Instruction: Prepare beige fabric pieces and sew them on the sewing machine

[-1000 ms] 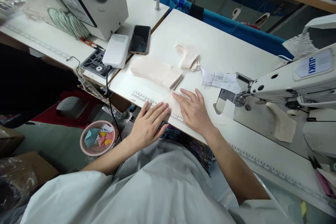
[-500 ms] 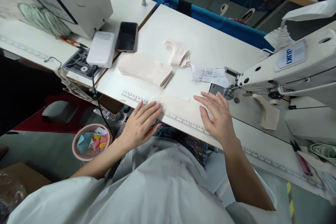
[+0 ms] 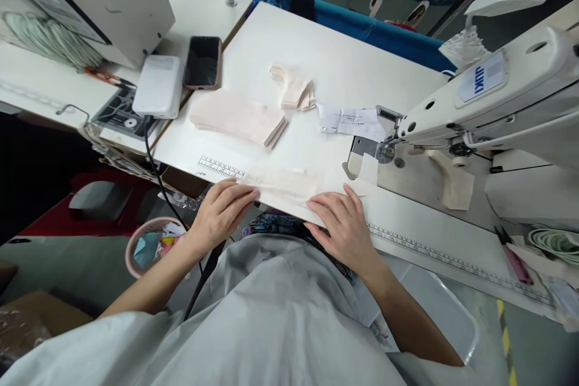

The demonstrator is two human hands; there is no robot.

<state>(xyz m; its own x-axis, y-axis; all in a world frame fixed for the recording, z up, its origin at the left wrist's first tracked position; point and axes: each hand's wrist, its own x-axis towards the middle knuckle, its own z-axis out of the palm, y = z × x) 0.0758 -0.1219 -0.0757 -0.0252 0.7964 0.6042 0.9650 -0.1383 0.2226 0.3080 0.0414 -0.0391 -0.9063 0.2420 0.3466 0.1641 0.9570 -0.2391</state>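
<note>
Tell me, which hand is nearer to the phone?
Left. The left hand is at the front edge of the table, below and slightly right of the phone; the right hand is much farther right.

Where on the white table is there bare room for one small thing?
Bare: the white table between blue cloth and printed paper, also between phone and cut pieces. Crowded: the front edge, where left hand and right hand touch pale fabric.

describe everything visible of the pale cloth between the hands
The pale cloth looks thin and cream-coloured, with faint wrinkles. It lies roughly flat along the front edge of the white table, covering part of the printed ruler. The left hand touches its left front corner; the right hand touches near its right front corner.
</note>
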